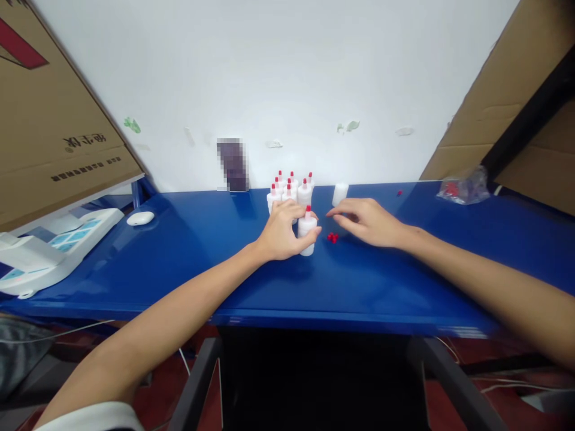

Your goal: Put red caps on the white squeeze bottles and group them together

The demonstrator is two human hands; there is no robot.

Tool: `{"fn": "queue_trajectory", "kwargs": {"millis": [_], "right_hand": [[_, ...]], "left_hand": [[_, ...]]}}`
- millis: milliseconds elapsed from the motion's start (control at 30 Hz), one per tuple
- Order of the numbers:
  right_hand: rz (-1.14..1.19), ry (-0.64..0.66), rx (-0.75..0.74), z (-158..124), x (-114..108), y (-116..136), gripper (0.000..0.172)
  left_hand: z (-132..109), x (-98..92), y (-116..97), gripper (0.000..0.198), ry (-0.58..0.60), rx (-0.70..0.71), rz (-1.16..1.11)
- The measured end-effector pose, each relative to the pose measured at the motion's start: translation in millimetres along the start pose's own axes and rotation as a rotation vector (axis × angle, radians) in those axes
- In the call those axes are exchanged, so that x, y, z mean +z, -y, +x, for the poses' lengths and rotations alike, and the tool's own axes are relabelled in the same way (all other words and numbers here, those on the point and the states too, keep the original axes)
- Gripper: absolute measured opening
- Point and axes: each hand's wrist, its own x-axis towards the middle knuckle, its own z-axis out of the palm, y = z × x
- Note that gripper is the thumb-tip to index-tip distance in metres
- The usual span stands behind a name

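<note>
My left hand (284,230) is wrapped round a small white squeeze bottle (307,239) with a red tip cap, held upright over the blue table. Just behind it, several like bottles (304,193) stand grouped, each with a red cap on its nozzle. My right hand (363,220) hovers to the right, thumb and forefinger apart, with nothing visible between them. Below its fingertips lies a little cluster of loose red caps (333,237). A plain white bottle (340,193) without a visible nozzle is behind my right hand, which partly covers it.
A clear plastic bag (465,188) with red pieces lies at the back right, and one stray red cap (399,193) near the wall. On the left are a white earbud-type case (141,218), a white scale-like device (58,251) and a large cardboard box (58,120).
</note>
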Motion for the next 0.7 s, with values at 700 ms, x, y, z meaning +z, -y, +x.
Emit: {"fn": "queue_trajectory", "kwargs": {"millis": [700], "right_hand": [[-0.032,-0.242,-0.102,2,5,35,0.05]], "left_hand": [[0,17.2,-2,0.017,0.25,-0.119,-0.505]]}}
